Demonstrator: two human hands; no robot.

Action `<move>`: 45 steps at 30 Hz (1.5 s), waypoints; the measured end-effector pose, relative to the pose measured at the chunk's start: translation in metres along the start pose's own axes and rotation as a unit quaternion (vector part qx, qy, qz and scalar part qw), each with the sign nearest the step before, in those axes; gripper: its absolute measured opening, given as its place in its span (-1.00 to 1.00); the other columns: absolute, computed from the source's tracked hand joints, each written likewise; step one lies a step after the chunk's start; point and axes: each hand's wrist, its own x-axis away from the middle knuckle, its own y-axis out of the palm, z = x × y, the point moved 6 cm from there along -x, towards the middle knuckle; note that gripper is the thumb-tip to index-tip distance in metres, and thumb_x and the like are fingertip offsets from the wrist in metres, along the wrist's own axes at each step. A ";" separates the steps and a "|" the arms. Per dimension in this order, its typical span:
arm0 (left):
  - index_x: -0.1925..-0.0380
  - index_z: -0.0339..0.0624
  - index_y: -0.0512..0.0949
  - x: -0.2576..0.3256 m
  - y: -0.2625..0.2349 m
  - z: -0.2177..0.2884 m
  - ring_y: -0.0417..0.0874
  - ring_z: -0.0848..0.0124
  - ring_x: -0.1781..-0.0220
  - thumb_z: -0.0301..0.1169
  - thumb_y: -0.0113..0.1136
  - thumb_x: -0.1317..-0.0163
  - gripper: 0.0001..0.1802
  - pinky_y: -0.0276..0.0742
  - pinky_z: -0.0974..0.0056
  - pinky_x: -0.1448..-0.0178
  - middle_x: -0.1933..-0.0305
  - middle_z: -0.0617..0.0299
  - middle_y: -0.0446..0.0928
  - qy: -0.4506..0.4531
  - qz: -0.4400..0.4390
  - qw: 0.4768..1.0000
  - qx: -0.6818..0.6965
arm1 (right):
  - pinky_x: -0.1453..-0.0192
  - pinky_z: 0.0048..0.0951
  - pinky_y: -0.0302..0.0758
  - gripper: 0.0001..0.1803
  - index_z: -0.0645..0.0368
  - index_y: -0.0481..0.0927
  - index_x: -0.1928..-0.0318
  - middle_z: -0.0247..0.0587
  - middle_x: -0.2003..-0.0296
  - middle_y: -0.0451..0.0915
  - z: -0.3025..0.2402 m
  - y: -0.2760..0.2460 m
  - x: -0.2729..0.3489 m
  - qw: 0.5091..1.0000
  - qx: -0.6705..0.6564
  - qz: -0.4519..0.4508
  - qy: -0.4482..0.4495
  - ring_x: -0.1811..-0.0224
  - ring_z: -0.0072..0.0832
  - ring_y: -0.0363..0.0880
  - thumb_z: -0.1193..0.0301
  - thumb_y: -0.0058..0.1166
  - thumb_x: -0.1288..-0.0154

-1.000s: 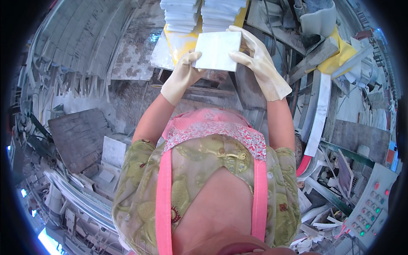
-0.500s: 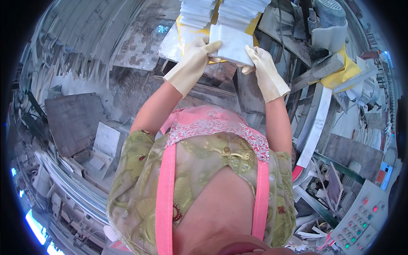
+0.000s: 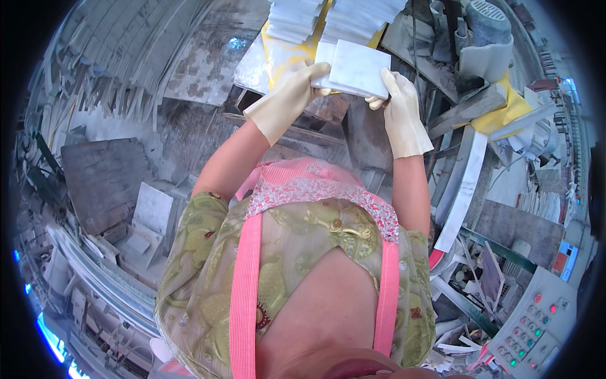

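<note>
Both my hands wear cream rubber gloves and hold white stone tiles [image 3: 361,66] at the top middle. The tiles overlap, the upper one shifted to the right of the one beneath. My left hand [image 3: 304,77] pinches the left edge of the lower tile, thumb on top. Around the right edge closes my right hand [image 3: 398,95], its thumb on the upper tile and fingertips underneath. Just beyond stand a left stack of white tiles [image 3: 293,22] and a right stack [image 3: 360,22], on a yellow and white covering [image 3: 276,50].
Long grey strips [image 3: 120,50] hang or lean at upper left. A wooden board [image 3: 104,180] and a pale slab [image 3: 153,205] are at left. On the right are a yellow cloth [image 3: 503,107], a long white strip [image 3: 464,189] and a button panel [image 3: 536,322] with lit lamps.
The upper tile has slid right over the lower one, exposing the lower tile's left part. My right hand has moved slightly right with it; my left hand stays nearly in place.
</note>
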 end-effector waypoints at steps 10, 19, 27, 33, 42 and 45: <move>-0.13 -0.39 0.50 0.013 -0.011 0.026 0.65 0.53 0.15 -0.26 0.07 -0.50 -0.59 0.57 0.42 0.24 0.04 0.20 0.64 0.066 0.024 0.997 -0.044 | 0.44 -0.46 0.43 -0.63 0.36 0.53 0.07 -0.16 0.39 0.62 -0.057 -0.023 0.010 0.988 -0.082 0.010 -0.131 0.52 -0.50 0.53 0.22 -0.05 -0.62; -0.16 -0.30 0.46 0.012 -0.036 0.013 0.69 0.45 0.14 -0.21 -0.05 -0.58 -0.61 0.57 0.34 0.27 0.04 0.18 0.65 0.028 0.060 0.996 0.064 | 0.13 -0.28 0.72 -0.62 0.33 0.54 -0.08 -0.02 0.22 0.69 -0.121 -0.003 0.007 0.947 -0.266 0.061 -0.169 0.23 -0.21 0.74 0.21 0.03 -0.58; -0.24 -0.31 0.41 0.026 -0.040 0.024 0.69 0.43 0.01 -0.20 -0.04 -0.55 -0.55 0.64 0.33 0.19 -0.10 0.16 0.61 0.050 0.012 0.997 0.061 | -0.25 -0.15 0.74 -0.59 0.58 0.39 -0.17 0.25 -0.09 0.56 -0.178 0.083 -0.042 0.909 -0.279 0.078 -0.301 -0.12 -0.07 0.67 0.39 -0.05 -0.60; -0.28 -0.39 0.37 0.026 -0.047 0.030 0.68 0.36 -0.08 -0.23 0.02 -0.52 -0.50 0.71 0.27 0.05 -0.16 0.07 0.57 0.056 -0.052 0.994 0.073 | -0.26 -0.18 0.74 -0.61 0.66 0.36 -0.15 0.27 -0.11 0.52 -0.177 0.103 -0.068 0.909 -0.255 0.110 -0.309 -0.11 -0.02 0.66 0.45 -0.12 -0.61; -0.33 -0.38 0.36 0.032 -0.033 0.063 0.62 0.32 -0.24 -0.48 0.12 -0.40 -0.49 0.72 0.18 -0.15 -0.23 0.07 0.54 0.107 -0.053 0.992 0.051 | -0.14 -0.19 0.77 -0.68 0.49 0.41 -0.13 0.09 0.01 0.59 -0.171 0.109 -0.083 0.918 -0.204 0.139 -0.310 0.05 -0.13 0.73 0.47 -0.04 -0.53; -0.35 -0.35 0.35 0.034 -0.028 0.073 0.61 0.31 -0.25 -0.54 0.10 -0.35 -0.45 0.71 0.17 -0.18 -0.24 0.09 0.54 0.121 -0.045 0.991 0.038 | -0.04 -0.20 0.79 -0.67 0.49 0.43 -0.11 0.14 0.08 0.65 -0.170 0.108 -0.082 0.931 -0.149 0.147 -0.298 0.12 -0.09 0.77 0.42 -0.06 -0.55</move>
